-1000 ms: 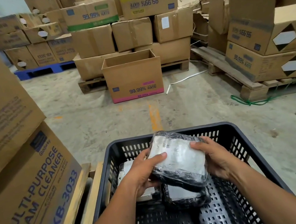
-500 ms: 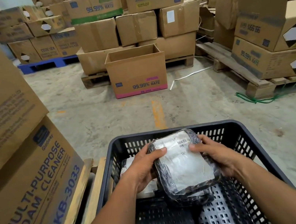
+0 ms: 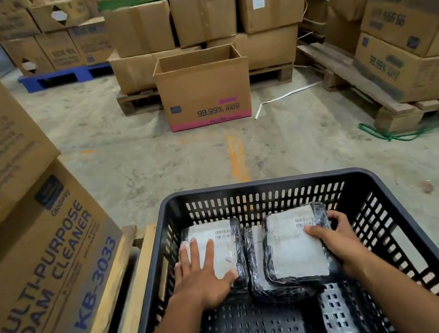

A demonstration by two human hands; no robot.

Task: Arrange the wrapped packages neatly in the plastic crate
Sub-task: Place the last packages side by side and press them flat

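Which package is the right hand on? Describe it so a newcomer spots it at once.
Find the black plastic crate at the bottom of the view, with three wrapped packages at its far end. The right hand grips the rightmost package. Unlike the flat package under the left hand, it rests tilted on top of a middle package.

2 bare forearms, left hand [image 3: 204,275], right hand [image 3: 337,237], no sleeves
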